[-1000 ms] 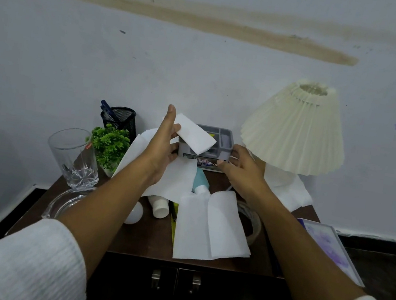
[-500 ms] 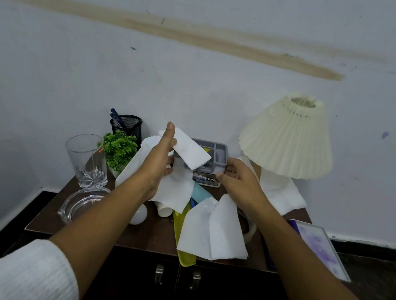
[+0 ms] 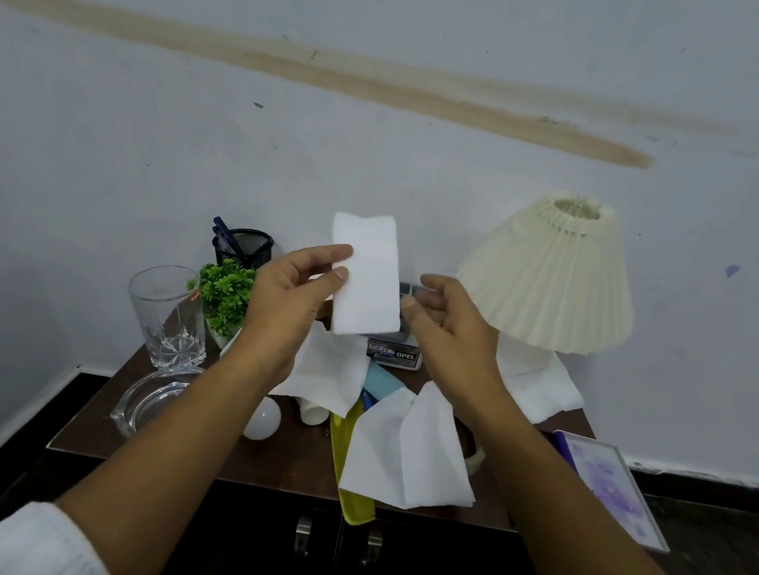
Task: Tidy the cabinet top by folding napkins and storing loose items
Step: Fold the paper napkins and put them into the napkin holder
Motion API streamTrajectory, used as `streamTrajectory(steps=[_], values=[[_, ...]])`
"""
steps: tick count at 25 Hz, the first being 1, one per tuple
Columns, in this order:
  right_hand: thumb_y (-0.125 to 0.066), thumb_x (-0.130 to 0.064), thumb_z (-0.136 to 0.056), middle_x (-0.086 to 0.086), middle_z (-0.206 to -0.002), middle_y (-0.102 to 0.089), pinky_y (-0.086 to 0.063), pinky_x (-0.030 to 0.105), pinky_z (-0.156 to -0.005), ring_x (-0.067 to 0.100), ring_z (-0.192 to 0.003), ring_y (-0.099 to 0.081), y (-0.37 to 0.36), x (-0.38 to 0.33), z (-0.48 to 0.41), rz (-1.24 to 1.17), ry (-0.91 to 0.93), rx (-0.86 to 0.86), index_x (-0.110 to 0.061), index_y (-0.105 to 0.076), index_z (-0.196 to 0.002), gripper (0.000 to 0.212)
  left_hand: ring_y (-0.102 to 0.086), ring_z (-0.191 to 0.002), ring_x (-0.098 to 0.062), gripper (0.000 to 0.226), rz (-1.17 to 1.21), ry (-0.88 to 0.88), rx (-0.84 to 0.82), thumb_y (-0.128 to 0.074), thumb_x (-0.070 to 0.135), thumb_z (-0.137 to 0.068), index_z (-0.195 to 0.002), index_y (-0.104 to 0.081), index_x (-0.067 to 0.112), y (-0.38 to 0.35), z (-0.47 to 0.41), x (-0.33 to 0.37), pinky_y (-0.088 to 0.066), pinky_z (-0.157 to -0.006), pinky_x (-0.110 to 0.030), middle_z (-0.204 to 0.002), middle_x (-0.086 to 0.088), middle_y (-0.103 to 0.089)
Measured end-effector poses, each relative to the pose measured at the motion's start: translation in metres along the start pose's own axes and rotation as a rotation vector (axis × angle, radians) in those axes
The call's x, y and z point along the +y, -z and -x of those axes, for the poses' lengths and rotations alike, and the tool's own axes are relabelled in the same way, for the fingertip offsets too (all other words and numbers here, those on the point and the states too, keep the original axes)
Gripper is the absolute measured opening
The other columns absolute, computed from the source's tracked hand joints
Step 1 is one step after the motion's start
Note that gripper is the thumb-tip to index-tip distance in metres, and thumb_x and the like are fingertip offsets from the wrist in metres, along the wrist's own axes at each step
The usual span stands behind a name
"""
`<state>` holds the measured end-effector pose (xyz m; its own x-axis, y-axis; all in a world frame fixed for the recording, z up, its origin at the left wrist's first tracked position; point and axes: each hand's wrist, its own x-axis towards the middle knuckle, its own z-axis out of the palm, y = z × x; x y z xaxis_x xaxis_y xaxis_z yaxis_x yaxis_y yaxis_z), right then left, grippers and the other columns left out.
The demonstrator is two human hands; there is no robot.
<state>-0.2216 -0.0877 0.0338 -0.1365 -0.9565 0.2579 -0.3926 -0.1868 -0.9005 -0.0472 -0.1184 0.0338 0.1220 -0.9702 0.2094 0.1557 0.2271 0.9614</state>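
Note:
My left hand point(image 3: 289, 295) pinches a folded white napkin point(image 3: 368, 281) by its left edge and holds it upright above the dark wooden cabinet top point(image 3: 184, 435). My right hand point(image 3: 445, 320) hovers just right of the napkin, fingers apart, touching nothing I can see. Loose unfolded napkins lie below: one point(image 3: 332, 373) under my left wrist, one point(image 3: 409, 450) hanging over the front edge, one point(image 3: 534, 380) under the lamp. A grey organiser tray point(image 3: 395, 352) sits behind, mostly hidden by the napkin and hands.
A pleated cream lamp point(image 3: 557, 277) stands back right. At left are a drinking glass point(image 3: 169, 315), a glass bowl point(image 3: 150, 397), a green plant point(image 3: 224, 296) and a mesh pen cup point(image 3: 243, 245). A white bulb point(image 3: 263, 419), a yellow cloth point(image 3: 352, 501) and a framed picture point(image 3: 607, 486) lie nearby.
My left hand lifted the folded napkin and turned it upright. My right hand came off the grey tray and opened beside the napkin. The camera pulled back and tilted up.

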Motion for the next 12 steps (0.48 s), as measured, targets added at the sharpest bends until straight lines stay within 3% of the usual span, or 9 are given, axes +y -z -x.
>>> streamTrajectory(steps=[2, 4, 7, 9, 12], values=[[-0.068, -0.03, -0.095, -0.012, -0.114, -0.068, -0.055, 0.02, -0.08, 0.004, -0.101, -0.066, 0.0, -0.007, -0.004, -0.254, -0.079, -0.025, -0.028, -0.046, -0.139, 0.05, -0.071, -0.094, -0.008, 0.028, -0.013, 0.011, -0.043, -0.065, -0.001, -0.092, -0.113, -0.074, 0.016, 0.0, -0.002, 0.002, -0.06, -0.084, -0.048, -0.111, 0.003, -0.074], [-0.075, -0.022, -0.09, -0.004, -0.11, -0.073, -0.062, 0.035, -0.084, 0.015, -0.102, -0.071, -0.002, -0.004, -0.009, -0.378, -0.154, -0.077, -0.028, -0.047, -0.137, 0.055, -0.071, -0.099, -0.015, 0.03, -0.022, 0.016, -0.078, -0.065, -0.003, -0.091, -0.11, -0.075, 0.019, 0.001, -0.005, 0.0, -0.058, -0.086, -0.051, -0.111, 0.001, -0.075], [-0.069, -0.029, -0.094, 0.006, -0.117, -0.072, -0.063, 0.042, -0.084, 0.025, -0.102, -0.073, -0.007, -0.002, -0.015, -0.468, -0.23, -0.121, -0.022, -0.052, -0.132, 0.042, -0.069, -0.103, -0.021, 0.031, -0.05, 0.003, -0.08, -0.065, -0.002, -0.091, -0.11, -0.075, 0.019, 0.001, -0.007, -0.005, -0.06, -0.081, -0.042, -0.113, -0.003, -0.074], [-0.061, -0.034, -0.1, 0.01, -0.111, -0.075, -0.063, 0.042, -0.081, 0.026, -0.094, -0.076, -0.007, -0.004, -0.017, -0.59, -0.259, -0.119, -0.018, -0.055, -0.126, 0.031, -0.068, -0.099, -0.02, 0.031, -0.08, -0.017, -0.081, -0.065, -0.002, -0.091, -0.112, -0.074, 0.019, 0.001, -0.007, -0.006, -0.062, -0.076, -0.032, -0.112, -0.007, -0.073], [-0.069, -0.012, -0.094, 0.006, -0.104, -0.076, -0.063, 0.032, -0.068, 0.022, -0.089, -0.077, -0.005, -0.005, -0.015, -0.48, -0.156, -0.078, -0.018, -0.052, -0.123, 0.035, -0.065, -0.088, -0.019, 0.037, -0.126, -0.044, -0.116, -0.066, -0.004, -0.09, -0.118, -0.072, 0.019, 0.001, -0.006, -0.011, -0.062, -0.078, -0.033, -0.108, -0.002, -0.073]])
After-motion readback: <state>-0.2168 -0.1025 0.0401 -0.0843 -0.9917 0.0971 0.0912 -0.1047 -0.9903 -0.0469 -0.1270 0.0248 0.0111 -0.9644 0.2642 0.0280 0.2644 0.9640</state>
